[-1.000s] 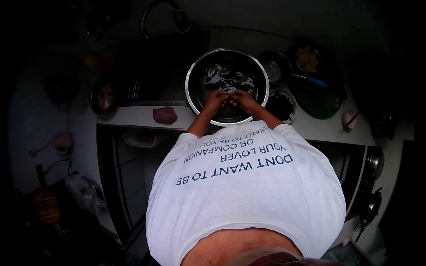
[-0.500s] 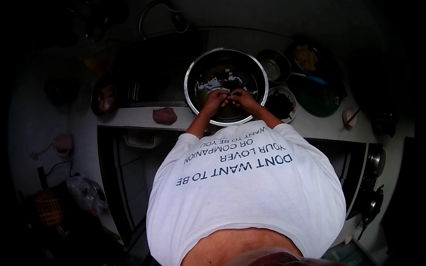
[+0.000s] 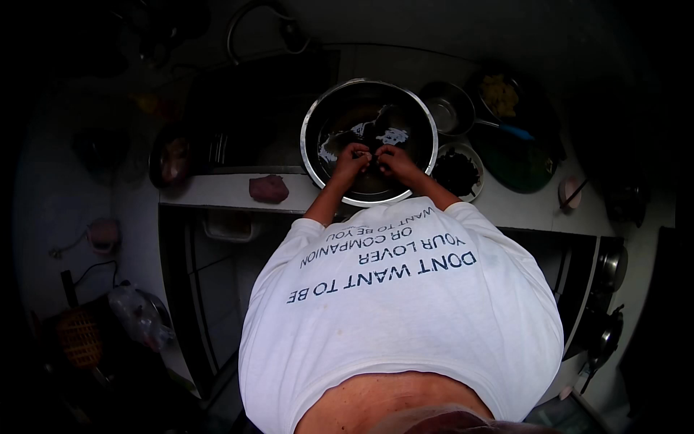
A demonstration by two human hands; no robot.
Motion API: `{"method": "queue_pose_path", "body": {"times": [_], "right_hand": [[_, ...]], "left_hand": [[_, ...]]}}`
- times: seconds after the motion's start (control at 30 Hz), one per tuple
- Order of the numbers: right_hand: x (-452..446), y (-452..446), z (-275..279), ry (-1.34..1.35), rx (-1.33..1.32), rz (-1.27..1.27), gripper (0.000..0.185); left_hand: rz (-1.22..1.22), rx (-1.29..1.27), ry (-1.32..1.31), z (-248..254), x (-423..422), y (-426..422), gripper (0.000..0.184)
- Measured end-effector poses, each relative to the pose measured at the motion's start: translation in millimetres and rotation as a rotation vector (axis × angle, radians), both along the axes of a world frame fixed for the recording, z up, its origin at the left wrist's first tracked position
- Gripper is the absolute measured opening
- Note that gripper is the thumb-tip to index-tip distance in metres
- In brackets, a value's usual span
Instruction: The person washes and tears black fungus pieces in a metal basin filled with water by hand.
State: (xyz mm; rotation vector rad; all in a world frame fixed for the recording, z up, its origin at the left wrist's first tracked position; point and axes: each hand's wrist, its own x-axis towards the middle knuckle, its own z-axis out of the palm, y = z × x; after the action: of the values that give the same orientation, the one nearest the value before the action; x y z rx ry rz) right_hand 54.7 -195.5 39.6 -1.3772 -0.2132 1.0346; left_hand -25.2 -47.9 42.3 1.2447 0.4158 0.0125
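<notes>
A wide steel basin (image 3: 310, 155) holds water with bright reflections and dark shapes in it. Over its near half, my left hand (image 3: 351, 160) is closed with the fingertips pinched together. Close beside it, my right hand (image 3: 397, 160) is likewise closed, fingers curled and turned inward. Whatever they hold between the fingertips is too dark and small to make out. Just right of the basin, a white plate (image 3: 476, 189) bears a heap of dark, nearly black pieces (image 3: 455, 170).
A steel saucepan (image 3: 442, 110) with a blue handle stands behind the plate. Farther right are a dish of yellow chunks (image 3: 500, 94) and a green board (image 3: 522, 165). A reddish lump (image 3: 268, 189) lies on the counter left of the basin. A faucet (image 3: 290, 32) rises behind.
My hands have parted slightly, opening a small gap between the fingertips. The reflections on the water have shifted. Both arms stay in about the same place.
</notes>
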Motion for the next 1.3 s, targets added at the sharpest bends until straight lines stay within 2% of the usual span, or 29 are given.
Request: {"method": "queue_pose_path", "body": {"times": [0.2, 0.3, 0.4, 0.47, 0.53, 0.6, 0.63, 0.73, 0.8, 1.0, 1.03, 1.1, 1.17, 1.23, 1.3], "right_hand": [[-2.0, 2.2, 7.8, 0.108, 0.036, -0.021, 0.014], [-3.4, 1.1, 5.0, -0.017, -0.002, -0.013, 0.016], [6.8, 1.1, -36.2, -0.135, -0.115, -0.009, 0.015], [13.2, -0.8, -78.0, -0.383, -0.186, -0.015, 0.008], [10.9, 0.5, -69.9, -0.389, -0.252, -0.057, 0.008], [7.2, 1.1, -51.1, -0.151, -0.31, -0.133, 0.008], [4.8, 1.9, -42.5, -0.13, -0.313, -0.121, 0.008], [2.7, 2.2, -32.7, -0.065, -0.25, -0.087, 0.011], [5.6, -0.4, -32.7, -0.02, -0.113, -0.068, 0.015], [-0.1, 2.0, -4.6, 0.084, 0.013, -0.039, 0.018], [-2.6, 2.5, 2.2, -0.024, 0.038, 0.008, 0.019], [-6.7, 2.8, 11.3, -0.239, 0.087, 0.099, 0.022], [-7.6, 0.7, 6.6, -0.329, 0.065, 0.136, 0.024], [-5.4, -1.4, -8.3, -0.404, 0.016, 0.151, 0.025], [-2.5, -0.3, -14.5, -0.51, -0.043, 0.128, 0.025]], "left_hand": [[-0.015, 0.053, -0.012, -3.0, 0.0, 0.6, 0.023], [-0.018, 0.073, -0.001, -4.0, -0.5, 0.7, 0.021], [0.085, -0.16, 0.033, -19.2, 5.7, 3.4, 0.019], [0.13, -0.321, 0.087, -11.3, 3.6, 6.1, 0.022], [0.155, -0.419, 0.161, -13.1, 1.9, 11.5, 0.026], [0.132, -0.45, 0.167, -15.2, 0.0, 12.6, 0.024], [0.12, -0.465, 0.17, -14.9, -0.8, 12.6, 0.024], [0.008, -0.414, 0.14, -9.5, -1.6, 9.7, 0.022], [-0.012, -0.382, 0.142, -2.8, -2.9, 5.6, 0.022], [-0.015, -0.269, 0.169, -7.8, -1.7, 4.1, 0.021], [0.001, -0.257, 0.175, -9.3, -1.6, 3.7, 0.02], [-0.143, 0.146, -0.014, -12.4, -2.0, 6.9, 0.019], [-0.201, 0.189, -0.055, -16.5, -2.6, 6.7, 0.017], [-0.17, -0.126, 0.054, -7.8, -3.7, 2.4, 0.017], [-0.235, 0.252, -0.038, 5.6, -5.2, 0.5, 0.017]]}}
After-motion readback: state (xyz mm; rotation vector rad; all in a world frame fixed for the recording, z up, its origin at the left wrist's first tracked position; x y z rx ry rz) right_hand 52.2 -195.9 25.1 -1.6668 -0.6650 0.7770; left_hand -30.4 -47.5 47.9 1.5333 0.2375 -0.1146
